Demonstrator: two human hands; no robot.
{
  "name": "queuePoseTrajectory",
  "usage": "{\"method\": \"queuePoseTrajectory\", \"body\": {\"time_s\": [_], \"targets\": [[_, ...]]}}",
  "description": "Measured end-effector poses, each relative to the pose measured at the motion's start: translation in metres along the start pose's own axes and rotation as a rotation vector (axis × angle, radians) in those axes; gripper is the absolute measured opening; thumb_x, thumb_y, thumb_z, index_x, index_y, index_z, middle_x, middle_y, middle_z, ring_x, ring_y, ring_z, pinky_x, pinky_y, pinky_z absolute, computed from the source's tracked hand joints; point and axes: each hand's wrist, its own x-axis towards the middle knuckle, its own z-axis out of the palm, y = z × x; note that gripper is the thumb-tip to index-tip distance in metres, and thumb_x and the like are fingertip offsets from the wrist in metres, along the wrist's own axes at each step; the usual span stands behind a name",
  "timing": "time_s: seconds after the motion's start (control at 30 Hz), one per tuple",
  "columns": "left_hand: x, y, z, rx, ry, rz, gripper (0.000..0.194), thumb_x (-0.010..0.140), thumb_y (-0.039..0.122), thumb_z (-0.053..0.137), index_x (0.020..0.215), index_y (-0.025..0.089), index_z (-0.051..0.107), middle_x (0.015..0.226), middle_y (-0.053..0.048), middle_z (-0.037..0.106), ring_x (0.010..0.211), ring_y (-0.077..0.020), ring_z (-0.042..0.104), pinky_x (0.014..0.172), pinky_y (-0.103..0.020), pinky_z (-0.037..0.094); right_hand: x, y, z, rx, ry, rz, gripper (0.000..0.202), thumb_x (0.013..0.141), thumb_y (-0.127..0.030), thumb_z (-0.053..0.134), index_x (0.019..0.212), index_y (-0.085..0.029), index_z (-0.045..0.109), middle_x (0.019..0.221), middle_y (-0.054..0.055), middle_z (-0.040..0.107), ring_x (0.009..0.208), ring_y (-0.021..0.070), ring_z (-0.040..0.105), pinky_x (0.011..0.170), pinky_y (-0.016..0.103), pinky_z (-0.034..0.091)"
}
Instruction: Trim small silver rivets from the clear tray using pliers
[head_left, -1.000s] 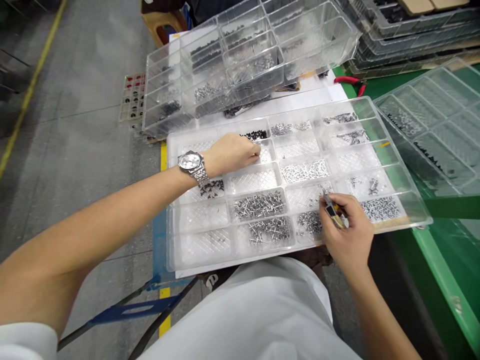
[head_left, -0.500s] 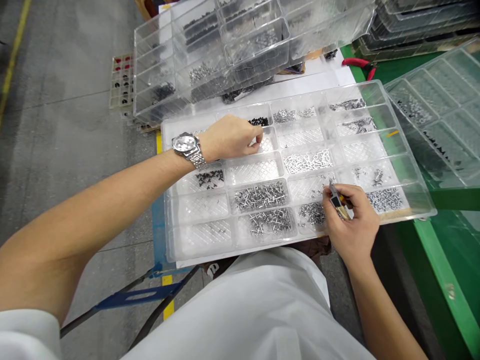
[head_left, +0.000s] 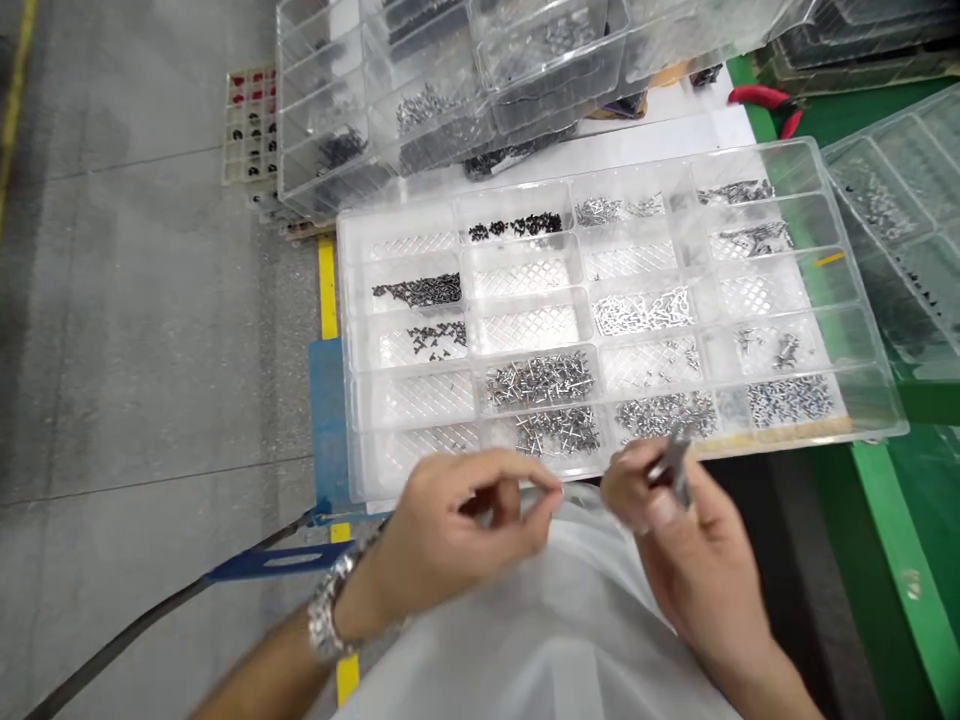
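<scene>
Taking the middle of the divided tray (head_left: 859, 330) as our clock hub, we hold both hands by the edge closest to us: our left hand (head_left: 469, 525) at seven, our right hand (head_left: 697, 560) at five. The left thumb and forefinger meet at their tips; whether a small part sits between them, we cannot tell. The right hand is wrapped around a blurred metal tool (head_left: 673, 472), its tip towards twelve. We judge ourselves partway along: many compartments (head_left: 517, 330) hold pieces grouped by look, others only a few loose ones, and nothing shows how many are left to handle.

The tray is clear, thin plastic with rounded corners and a cross-hatched floor. Chunky black pieces (head_left: 538, 224) lie at eleven, a dull dark heap (head_left: 431, 290) at nine, shiny long-shanked pins (head_left: 540, 380) at eight, bright stubby pieces (head_left: 643, 311) towards three. A metal-link watch (head_left: 326, 612) circles our left wrist. Beyond, clear bins (head_left: 559, 85) stand at eleven.
</scene>
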Motion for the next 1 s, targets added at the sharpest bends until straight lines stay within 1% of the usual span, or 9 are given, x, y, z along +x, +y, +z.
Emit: {"method": "queuePoseTrajectory", "body": {"time_s": [0.07, 0.13, 0.2, 0.33, 0.47, 0.6, 0.77, 0.9, 1.0], "targets": [[-0.025, 0.001, 0.019, -0.028, 0.059, -0.090, 0.015, 0.095, 0.015, 0.084, 0.105, 0.025, 0.080, 0.058, 0.009, 0.059, 0.046, -0.0060, 0.048, 0.044, -0.020, 0.041, -0.013, 0.004, 0.011, 0.019, -0.127, 0.122, 0.022, 0.105, -0.031, 0.080, 0.126, -0.035, 0.076, 0.086, -0.001, 0.062, 0.070, 0.0153, 0.054, 0.062, 0.026, 0.049], [-0.039, 0.000, 0.030, -0.034, 0.103, -0.116, 0.017, 0.093, 0.015, 0.084, 0.104, 0.027, 0.079, 0.059, 0.010, 0.059, 0.047, -0.0067, 0.048, 0.046, -0.020, 0.042, -0.018, 0.006, 0.017, 0.002, -0.156, 0.194, 0.023, 0.100, -0.027, 0.086, 0.120, -0.034, 0.077, 0.085, -0.003, 0.064, 0.070, 0.0136, 0.054, 0.063, 0.023, 0.050], [-0.044, -0.001, 0.036, -0.037, 0.148, -0.107, 0.019, 0.092, 0.015, 0.084, 0.105, 0.028, 0.079, 0.060, 0.010, 0.060, 0.048, -0.0068, 0.051, 0.048, -0.020, 0.045, -0.019, 0.005, 0.021, -0.021, -0.137, 0.223, 0.020, 0.097, -0.026, 0.089, 0.113, -0.031, 0.078, 0.085, -0.003, 0.066, 0.072, 0.0126, 0.057, 0.067, 0.021, 0.053], [-0.046, -0.005, 0.036, -0.028, 0.215, -0.098, 0.019, 0.092, 0.013, 0.084, 0.105, 0.025, 0.079, 0.061, 0.010, 0.061, 0.050, -0.0054, 0.056, 0.052, -0.018, 0.047, -0.020, 0.003, 0.023, -0.095, -0.086, 0.244, 0.017, 0.097, -0.028, 0.090, 0.108, -0.028, 0.078, 0.086, -0.003, 0.071, 0.074, 0.0126, 0.064, 0.069, 0.020, 0.057], [-0.048, -0.010, 0.038, -0.033, 0.196, -0.079, 0.019, 0.094, 0.013, 0.083, 0.108, 0.024, 0.080, 0.062, 0.009, 0.060, 0.051, -0.0058, 0.054, 0.052, -0.018, 0.046, -0.025, 0.004, 0.024, -0.186, -0.048, 0.219, 0.013, 0.101, -0.032, 0.087, 0.109, -0.029, 0.077, 0.087, -0.002, 0.076, 0.077, 0.0140, 0.071, 0.073, 0.021, 0.060], [-0.049, -0.015, 0.043, -0.091, 0.181, -0.065, 0.018, 0.095, 0.011, 0.082, 0.110, 0.022, 0.080, 0.063, 0.009, 0.060, 0.053, -0.0053, 0.056, 0.052, -0.017, 0.046, -0.028, 0.004, 0.023, -0.269, -0.018, 0.214, 0.011, 0.104, -0.035, 0.084, 0.106, -0.028, 0.076, 0.086, -0.002, 0.075, 0.076, 0.0136, 0.070, 0.072, 0.021, 0.058], [-0.050, -0.017, 0.048, -0.140, 0.150, -0.028, 0.031, 0.095, 0.010, 0.084, 0.123, 0.021, 0.080, 0.069, 0.008, 0.066, 0.058, -0.0051, 0.059, 0.058, -0.018, 0.048, -0.029, 0.005, 0.021, -0.172, 0.014, 0.208, 0.010, 0.107, -0.036, 0.080, 0.105, -0.027, 0.074, 0.083, -0.003, 0.072, 0.074, 0.0119, 0.065, 0.072, 0.021, 0.055], [-0.050, -0.016, 0.050, -0.170, 0.127, -0.022, 0.026, 0.098, 0.009, 0.082, 0.118, 0.024, 0.082, 0.076, 0.006, 0.072, 0.062, -0.0055, 0.058, 0.060, -0.019, 0.047, -0.029, 0.008, 0.019, -0.130, 0.009, 0.199, 0.010, 0.108, -0.034, 0.080, 0.103, -0.026, 0.075, 0.080, -0.003, 0.069, 0.071, 0.0109, 0.060, 0.068, 0.020, 0.052], [-0.049, -0.017, 0.053, -0.200, 0.129, -0.041, 0.030, 0.099, 0.007, 0.080, 0.122, 0.025, 0.081, 0.080, 0.006, 0.075, 0.064, -0.0059, 0.060, 0.059, -0.018, 0.046, -0.028, 0.009, 0.019, -0.144, 0.018, 0.184, 0.009, 0.107, -0.034, 0.080, 0.104, -0.027, 0.076, 0.079, -0.003, 0.069, 0.071, 0.0105, 0.061, 0.068, 0.019, 0.052]]}}
